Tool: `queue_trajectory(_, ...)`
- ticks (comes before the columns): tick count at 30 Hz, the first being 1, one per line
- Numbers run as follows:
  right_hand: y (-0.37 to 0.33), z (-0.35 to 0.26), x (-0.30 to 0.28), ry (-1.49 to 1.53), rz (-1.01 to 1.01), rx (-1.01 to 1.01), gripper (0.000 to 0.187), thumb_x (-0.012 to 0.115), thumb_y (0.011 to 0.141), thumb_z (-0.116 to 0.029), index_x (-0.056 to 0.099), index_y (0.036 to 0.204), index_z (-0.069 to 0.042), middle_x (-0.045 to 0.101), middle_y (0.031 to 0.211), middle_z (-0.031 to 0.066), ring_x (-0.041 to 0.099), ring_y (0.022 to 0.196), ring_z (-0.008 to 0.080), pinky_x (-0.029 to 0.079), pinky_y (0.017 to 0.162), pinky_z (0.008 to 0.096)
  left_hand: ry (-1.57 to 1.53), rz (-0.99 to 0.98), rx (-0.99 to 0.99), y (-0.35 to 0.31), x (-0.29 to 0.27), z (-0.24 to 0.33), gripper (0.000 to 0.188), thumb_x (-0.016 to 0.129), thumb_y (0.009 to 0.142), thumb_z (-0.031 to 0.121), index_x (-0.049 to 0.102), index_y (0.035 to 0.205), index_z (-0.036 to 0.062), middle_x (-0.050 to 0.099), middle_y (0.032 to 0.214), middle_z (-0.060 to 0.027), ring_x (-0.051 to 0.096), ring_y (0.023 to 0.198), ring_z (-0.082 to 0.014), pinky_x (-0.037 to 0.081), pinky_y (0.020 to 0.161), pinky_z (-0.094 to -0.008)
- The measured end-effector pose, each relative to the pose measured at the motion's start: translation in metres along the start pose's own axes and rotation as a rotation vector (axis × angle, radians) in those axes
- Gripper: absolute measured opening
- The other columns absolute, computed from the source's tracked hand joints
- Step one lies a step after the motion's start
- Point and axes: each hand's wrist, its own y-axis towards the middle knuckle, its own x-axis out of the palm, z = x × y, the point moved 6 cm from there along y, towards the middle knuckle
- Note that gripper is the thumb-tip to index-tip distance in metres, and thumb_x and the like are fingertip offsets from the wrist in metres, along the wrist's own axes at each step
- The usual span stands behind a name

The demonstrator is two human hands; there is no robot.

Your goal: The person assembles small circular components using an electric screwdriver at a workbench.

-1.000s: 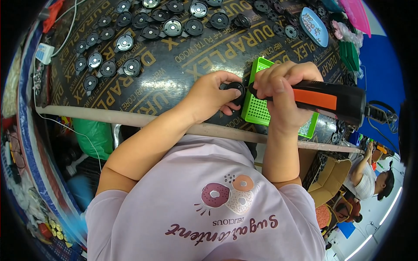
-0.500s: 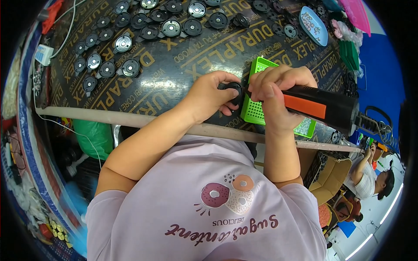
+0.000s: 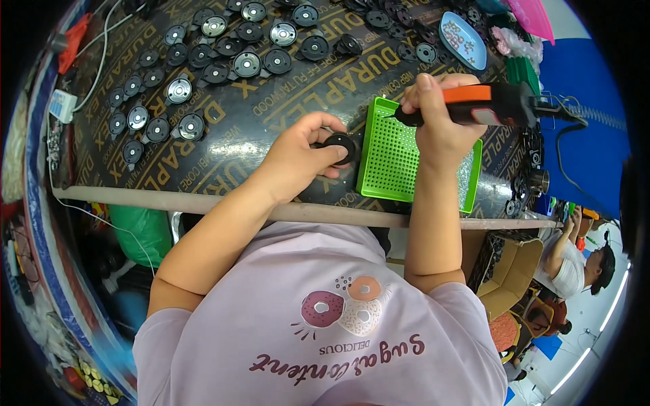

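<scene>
My left hand [image 3: 294,159] grips a small round black part [image 3: 340,145] between thumb and fingers, just above the dark tabletop and left of the green tray. Wrapped in my right hand [image 3: 443,122] is a black and orange electric screwdriver [image 3: 506,107], lying almost level with its thin tip pointing left over the tray. The tip and the black part are apart. The bright green tray [image 3: 394,164] has a perforated grid, and small shiny screws [image 3: 466,177] lie in its right section, partly behind my right forearm.
Rows of round black and silver parts [image 3: 246,64] cover the table's far left and middle. A light-blue dish [image 3: 452,55] of small pieces stands far right. The screwdriver's coiled cord [image 3: 596,116] runs right. An open cardboard box [image 3: 504,284] and another person [image 3: 569,264] are at the right.
The screwdriver has come away from the black part, its tip now over the tray, and turned nearly level. My left hand still holds the part, slightly further left in view.
</scene>
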Motion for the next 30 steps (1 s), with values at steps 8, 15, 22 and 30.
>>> queue_trajectory(8, -0.001, 0.008, -0.004, 0.040, 0.064, 0.033, 0.017, 0.069, 0.076, 0.009, 0.055, 0.073, -0.001, 0.057, 0.063, 0.0036, 0.056, 0.050, 0.0106, 0.046, 0.048, 0.0231, -0.086, 0.033, -0.105, 0.011, -0.004, -0.013, 0.035, 0.058, 0.089, 0.003, 0.041, 0.120, 0.0038, 0.061, 0.099, -0.0115, 0.067, 0.085, -0.0229, 0.056, 0.065, -0.0272)
queue_trajectory(15, -0.002, 0.008, -0.004, -0.001, 0.086, 0.017, 0.016, 0.069, 0.076, 0.008, 0.056, 0.073, 0.000, 0.058, 0.063, 0.0038, 0.056, 0.049, 0.0106, 0.045, 0.048, 0.0229, -0.097, 0.008, -0.089, 0.016, 0.001, -0.013, 0.027, 0.055, 0.089, 0.002, 0.049, 0.115, -0.0040, 0.060, 0.102, -0.0109, 0.068, 0.085, -0.0219, 0.058, 0.069, -0.0267)
queue_trajectory(22, 0.001, 0.006, -0.004, 0.002, 0.076, 0.044, 0.017, 0.072, 0.076, 0.006, 0.057, 0.073, -0.001, 0.060, 0.064, 0.0045, 0.057, 0.050, 0.0111, 0.046, 0.049, 0.0223, -0.098, 0.035, -0.067, 0.015, -0.002, -0.016, 0.026, 0.056, 0.089, 0.002, 0.051, 0.113, -0.0046, 0.061, 0.102, -0.0109, 0.068, 0.087, -0.0222, 0.058, 0.068, -0.0271)
queue_trajectory(30, -0.011, -0.025, 0.010, 0.354, -0.138, 0.064, 0.017, 0.056, 0.087, 0.005, 0.043, 0.093, -0.005, 0.054, 0.067, 0.0107, 0.053, 0.052, 0.0187, 0.049, 0.054, 0.0340, -0.085, 0.032, -0.093, 0.019, -0.001, -0.013, 0.026, 0.056, 0.089, 0.003, 0.051, 0.113, -0.0044, 0.063, 0.101, -0.0109, 0.068, 0.085, -0.0219, 0.057, 0.068, -0.0280)
